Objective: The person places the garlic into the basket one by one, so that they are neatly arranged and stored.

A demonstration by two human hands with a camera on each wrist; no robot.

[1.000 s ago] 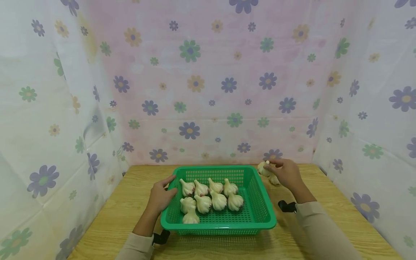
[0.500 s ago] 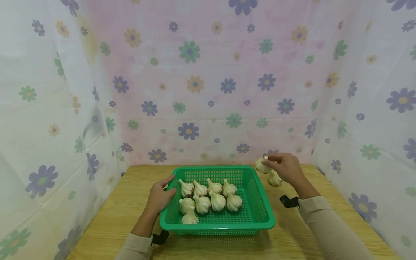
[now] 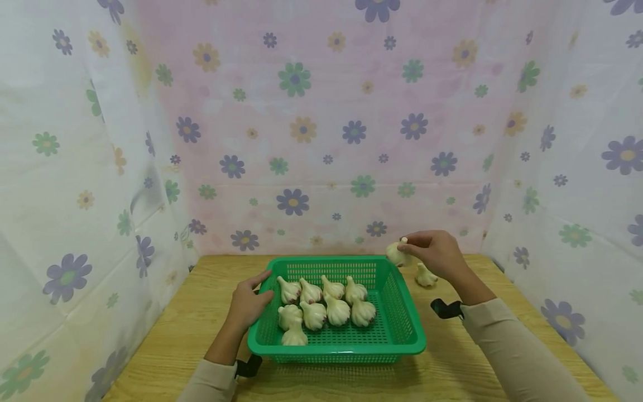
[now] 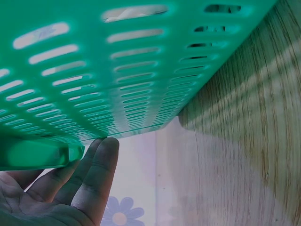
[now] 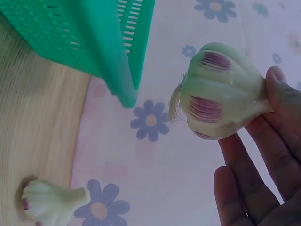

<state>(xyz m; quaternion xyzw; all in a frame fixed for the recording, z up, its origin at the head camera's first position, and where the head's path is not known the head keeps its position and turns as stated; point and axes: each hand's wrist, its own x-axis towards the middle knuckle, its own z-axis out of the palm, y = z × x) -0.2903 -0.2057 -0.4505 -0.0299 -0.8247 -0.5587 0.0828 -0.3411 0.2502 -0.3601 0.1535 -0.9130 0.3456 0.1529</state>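
My right hand pinches a garlic bulb by its stem, raised over the far right corner of the green plastic basket. In the right wrist view this bulb shows purple streaks and a tuft of roots, and sits apart from the basket. My left hand grips the basket's left rim, thumb over the top. Its fingers reach under the rim against the slotted outer wall in the left wrist view. Several garlic bulbs lie inside the basket in rows, toward its left and middle.
One more garlic bulb lies on the wooden table right of the basket, near my right wrist. Flower-patterned cloth hangs at the back and both sides. Dark wrist mounts sit below each hand.
My right hand has lifted the garlic bulb off the table and carried it left, to above the basket's corner. The other loose bulb stays on the table. The left hand keeps its place.
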